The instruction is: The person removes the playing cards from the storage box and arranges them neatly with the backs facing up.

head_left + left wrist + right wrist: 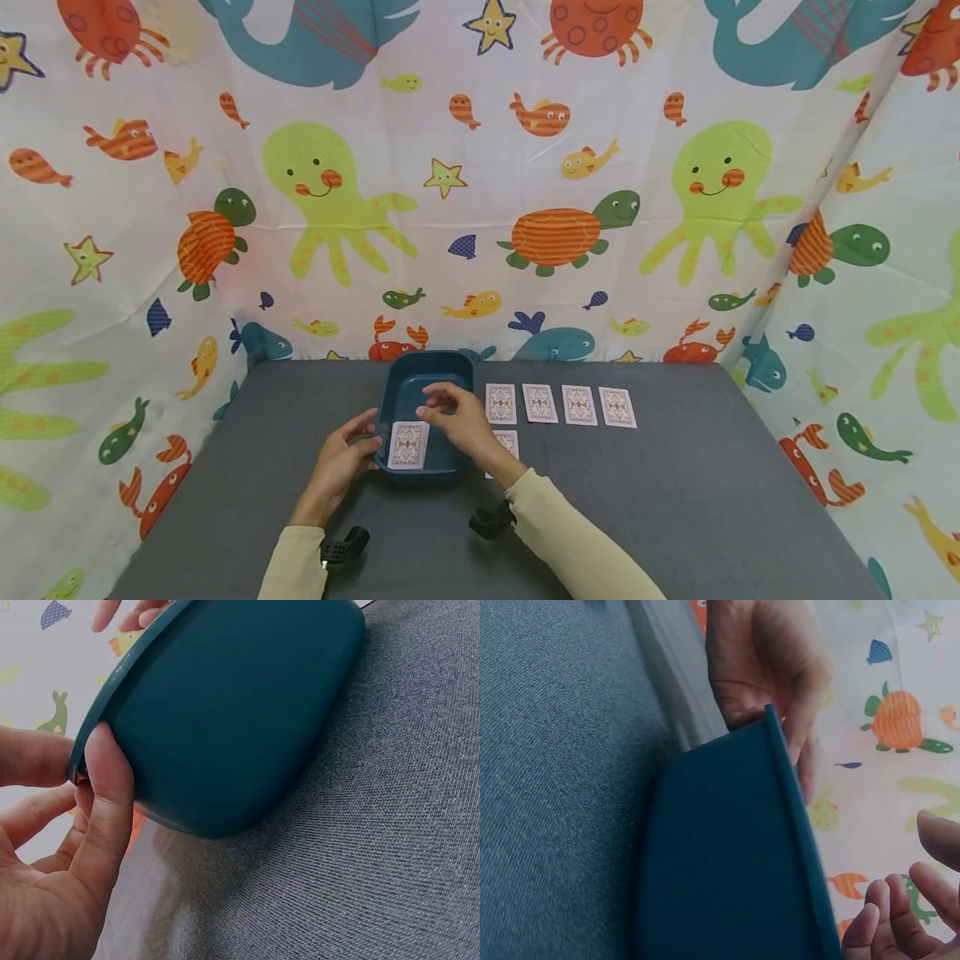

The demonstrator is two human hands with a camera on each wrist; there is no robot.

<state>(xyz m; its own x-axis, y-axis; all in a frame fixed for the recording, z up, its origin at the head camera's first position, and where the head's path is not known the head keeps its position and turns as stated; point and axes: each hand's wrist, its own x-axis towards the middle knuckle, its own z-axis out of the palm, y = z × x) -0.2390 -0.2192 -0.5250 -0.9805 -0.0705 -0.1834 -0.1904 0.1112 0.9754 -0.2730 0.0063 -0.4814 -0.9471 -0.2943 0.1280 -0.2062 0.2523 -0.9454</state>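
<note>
A dark teal plastic tray (442, 373) rests on the grey cloth-covered table, with a patterned card (408, 445) lying back up in its near left part. My left hand (337, 458) holds the tray's left side; in the left wrist view the thumb (109, 769) presses the outer wall while a finger reaches over the rim. Above the tray's right half hovers my right hand (467, 427), its fingers loosely bent and nothing visible between them. The right wrist view shows those fingers (900, 915) apart from the tray wall (720, 847).
Right of the tray, several patterned cards (540, 403) lie back up in a row. Another card (507, 442), partly hidden by my right wrist, lies in front of them. A sea-animal curtain (465, 292) hangs behind the table. Black bands (345, 546) are on both wrists.
</note>
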